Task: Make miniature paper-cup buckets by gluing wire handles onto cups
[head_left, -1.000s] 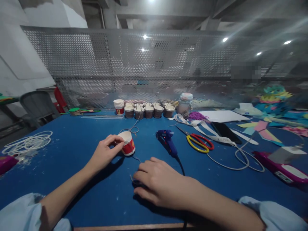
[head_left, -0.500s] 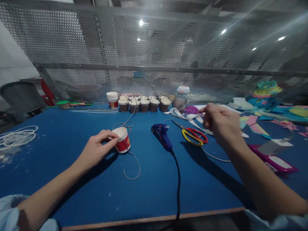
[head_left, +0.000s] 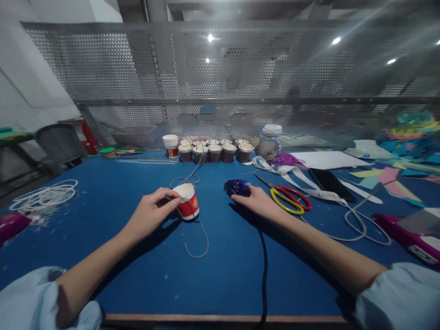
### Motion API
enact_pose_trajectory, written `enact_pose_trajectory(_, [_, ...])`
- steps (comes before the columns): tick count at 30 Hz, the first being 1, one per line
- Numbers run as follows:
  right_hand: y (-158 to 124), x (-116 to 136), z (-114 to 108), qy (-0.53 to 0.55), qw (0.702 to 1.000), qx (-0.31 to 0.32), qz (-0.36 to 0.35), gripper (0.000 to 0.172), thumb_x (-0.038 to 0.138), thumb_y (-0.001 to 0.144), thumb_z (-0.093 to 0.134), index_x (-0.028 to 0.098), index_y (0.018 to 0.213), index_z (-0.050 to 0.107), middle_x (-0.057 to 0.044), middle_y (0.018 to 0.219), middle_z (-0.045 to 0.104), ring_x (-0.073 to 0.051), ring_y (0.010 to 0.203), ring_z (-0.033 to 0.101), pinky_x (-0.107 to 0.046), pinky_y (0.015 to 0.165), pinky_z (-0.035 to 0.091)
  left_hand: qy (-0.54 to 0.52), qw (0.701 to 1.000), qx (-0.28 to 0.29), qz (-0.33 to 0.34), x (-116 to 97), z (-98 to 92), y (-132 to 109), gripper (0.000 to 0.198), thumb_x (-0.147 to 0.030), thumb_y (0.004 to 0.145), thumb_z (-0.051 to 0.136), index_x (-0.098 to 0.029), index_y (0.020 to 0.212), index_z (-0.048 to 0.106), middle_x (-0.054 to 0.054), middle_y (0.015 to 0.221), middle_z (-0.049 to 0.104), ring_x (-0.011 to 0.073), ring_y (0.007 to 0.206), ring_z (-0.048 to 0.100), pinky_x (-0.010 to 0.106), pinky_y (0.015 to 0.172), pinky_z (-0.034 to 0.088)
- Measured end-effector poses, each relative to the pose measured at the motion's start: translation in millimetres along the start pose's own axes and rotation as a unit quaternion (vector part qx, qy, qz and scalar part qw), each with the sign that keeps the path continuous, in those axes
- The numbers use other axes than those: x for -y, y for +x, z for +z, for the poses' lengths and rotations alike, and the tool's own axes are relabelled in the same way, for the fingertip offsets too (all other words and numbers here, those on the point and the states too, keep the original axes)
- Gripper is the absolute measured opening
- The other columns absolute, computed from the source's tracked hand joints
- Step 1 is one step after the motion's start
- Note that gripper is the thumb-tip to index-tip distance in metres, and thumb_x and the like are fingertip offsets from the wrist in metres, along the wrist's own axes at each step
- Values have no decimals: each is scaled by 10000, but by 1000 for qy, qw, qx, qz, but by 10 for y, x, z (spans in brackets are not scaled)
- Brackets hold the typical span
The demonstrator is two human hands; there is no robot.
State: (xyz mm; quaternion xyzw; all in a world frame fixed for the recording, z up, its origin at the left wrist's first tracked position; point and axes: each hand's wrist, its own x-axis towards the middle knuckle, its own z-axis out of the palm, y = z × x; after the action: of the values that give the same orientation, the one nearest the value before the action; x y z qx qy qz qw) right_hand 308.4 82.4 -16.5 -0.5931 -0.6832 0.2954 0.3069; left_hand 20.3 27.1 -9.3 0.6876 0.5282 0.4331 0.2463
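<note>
A red and white paper cup (head_left: 188, 207) stands slightly tilted on the blue table, its rim pinched at the left side by my left hand (head_left: 154, 211). Grey string (head_left: 207, 243) lies against the cup and trails toward the front in a curl. To the right, my right hand (head_left: 256, 200) is wrapped around the handle of a blue glue gun (head_left: 237, 187), hiding most of the handle. A black cord (head_left: 264, 270) runs from it to the front edge. Scissors (head_left: 292, 200) with red and yellow handles lie right of that hand.
Several brown-wrapped cups (head_left: 215, 153) and a stack of paper cups (head_left: 170, 145) line the back. A bottle (head_left: 270, 140), purple string (head_left: 288, 159) and black phone (head_left: 332, 184) sit right. White cord (head_left: 46, 195) lies left, before the mesh panel (head_left: 220, 82).
My right hand has come down and left from above the scissors and closed on the glue gun. My left hand still holds the cup. The view has shifted slightly, revealing the phone.
</note>
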Motion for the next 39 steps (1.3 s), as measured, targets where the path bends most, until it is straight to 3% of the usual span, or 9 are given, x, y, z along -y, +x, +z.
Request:
enact_pose_trajectory(3, [19,-21,76,19,1000,-19,-6,155,313,730,623,169,684,587,7,551,571,-142,515,518,-260,482,360,-5,1000,-7,6,-32,8,1,250,-409,764,599,-176,804,681,46,817,658,169,711,568,293,661,443])
enact_pose_trajectory(6, [-75,33,104,59,998,-18,-15,155,319,742,589,168,761,622,2,565,588,-143,507,529,-256,462,366,-9,1000,-12,7,-48,20,-2,236,-396,772,581,-178,773,672,30,792,630,158,714,555,277,662,430])
enact_pose_trajectory(9, [-240,218,96,184,983,2,-11,231,341,741,590,146,853,641,-54,670,672,-172,584,609,-271,508,431,-5,1000,-22,8,-39,35,3,252,-406,784,575,-174,713,641,8,743,578,134,667,516,260,637,409])
enact_pose_trajectory(11, [-348,381,90,225,974,32,-18,277,369,745,593,127,873,640,-56,615,665,-168,554,599,-271,508,428,0,999,-37,11,-23,46,14,249,-398,772,583,-171,675,610,-3,706,552,123,634,489,255,620,399])
enact_pose_trajectory(14, [-447,584,108,199,977,51,-66,255,396,756,587,145,788,613,12,487,558,-127,462,496,-250,456,361,11,999,-50,12,6,65,30,212,-359,751,587,-171,653,585,-9,676,542,116,607,464,252,602,387])
enact_pose_trajectory(17, [-448,665,177,163,976,51,-136,217,380,755,616,183,707,536,50,499,491,-99,453,432,-234,444,332,9,999,-38,6,25,81,33,181,-337,754,585,-172,679,595,-10,680,552,115,606,462,250,598,380])
enact_pose_trajectory(20, [-398,627,283,163,969,57,-177,217,376,774,623,193,734,512,57,537,480,-94,466,420,-229,447,335,6,1000,-25,-2,28,81,28,171,-333,763,587,-172,710,607,-5,704,569,119,627,479,253,612,383])
enact_pose_trajectory(28, [-428,394,409,161,970,72,-166,182,364,822,590,188,790,554,30,618,534,-117,536,493,-235,486,385,15,1000,-26,-11,1,58,15,162,-332,764,584,-177,724,609,1,721,590,127,647,506,258,624,399])
enact_pose_trajectory(39, [-488,435,475,99,944,43,-312,129,248,847,552,187,735,534,38,608,519,-86,495,442,-206,468,374,10,999,-52,-1,-10,73,-6,158,-334,774,605,-178,745,604,1,739,596,124,644,533,252,620,410])
